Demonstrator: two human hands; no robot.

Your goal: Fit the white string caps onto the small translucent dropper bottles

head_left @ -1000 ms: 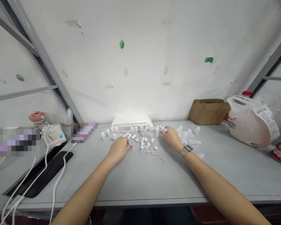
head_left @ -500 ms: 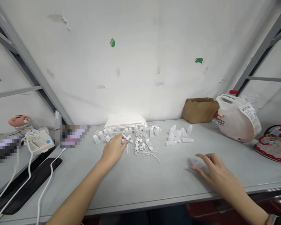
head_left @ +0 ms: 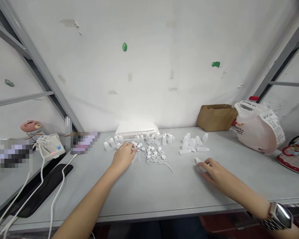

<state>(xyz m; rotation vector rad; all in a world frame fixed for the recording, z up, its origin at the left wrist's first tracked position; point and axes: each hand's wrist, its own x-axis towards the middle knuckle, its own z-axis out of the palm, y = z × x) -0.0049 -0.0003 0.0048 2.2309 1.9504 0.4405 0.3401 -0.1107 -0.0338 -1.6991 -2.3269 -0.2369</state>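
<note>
Gray tabletop [head_left: 149,192] set against a white wall [head_left: 149,59]. Right of center, one small translucent bottle [head_left: 197,160] lies between the thumb and fingers of the right hand [head_left: 213,171], which grasps it low over the surface. Left hand [head_left: 123,155]: fingers curled beside the heap of white caps with looped cords [head_left: 154,153]; whether it grips anything, I cannot tell. Beyond the right hand, loose bottles [head_left: 191,142]; behind the caps, further bottles [head_left: 163,140] before a white stack [head_left: 137,127]. Outermost right: brown paper bag [head_left: 215,118], plastic bag [head_left: 257,129].
</note>
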